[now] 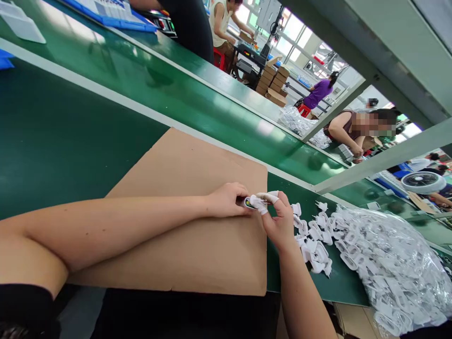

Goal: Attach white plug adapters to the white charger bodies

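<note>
White plug part (254,203) lies crosswise, pinched between left hand (226,199), right hand (278,221) fingers.

This is a factory assembly hall. A long green conveyor belt (197,101) runs past the green bench (52,141), where a cardboard sheet (197,245) lies as a work mat. A clear plastic bag (395,263) full of identical small white plastic parts sits at one side, with loose parts (314,240) spilled beside it. Other workers (353,129) sit along the line, stacked cardboard boxes (273,82) stand behind, and blue trays (109,14) rest across the belt.
</note>
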Motion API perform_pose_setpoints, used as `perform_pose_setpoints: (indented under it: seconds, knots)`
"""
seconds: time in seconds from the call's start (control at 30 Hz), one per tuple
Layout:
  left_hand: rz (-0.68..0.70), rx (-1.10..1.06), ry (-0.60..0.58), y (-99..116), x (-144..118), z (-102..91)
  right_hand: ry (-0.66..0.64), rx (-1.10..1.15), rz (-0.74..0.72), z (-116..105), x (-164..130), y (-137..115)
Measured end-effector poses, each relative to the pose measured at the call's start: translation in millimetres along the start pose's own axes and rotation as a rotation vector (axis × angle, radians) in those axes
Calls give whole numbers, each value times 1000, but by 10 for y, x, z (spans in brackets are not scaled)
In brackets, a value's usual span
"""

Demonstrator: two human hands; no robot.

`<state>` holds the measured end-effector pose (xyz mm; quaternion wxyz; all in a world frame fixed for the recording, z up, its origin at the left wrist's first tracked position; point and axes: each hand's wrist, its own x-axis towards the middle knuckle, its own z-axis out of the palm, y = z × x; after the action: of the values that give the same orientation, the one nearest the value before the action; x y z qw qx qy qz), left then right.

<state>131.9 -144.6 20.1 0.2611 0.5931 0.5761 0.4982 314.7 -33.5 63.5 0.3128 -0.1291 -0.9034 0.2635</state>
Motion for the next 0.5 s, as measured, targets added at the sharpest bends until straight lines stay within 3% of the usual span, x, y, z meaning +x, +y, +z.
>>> perform_pose_setpoints:
  seconds: [0.13,0.5]
  knots:
    - [-3,-41,-4,-10,-4,-4,-102,-97,-49,55,19,-34]
    - [-16,-23,-17,-52,-2,-5,-97,-331,-53,66,104,-45]
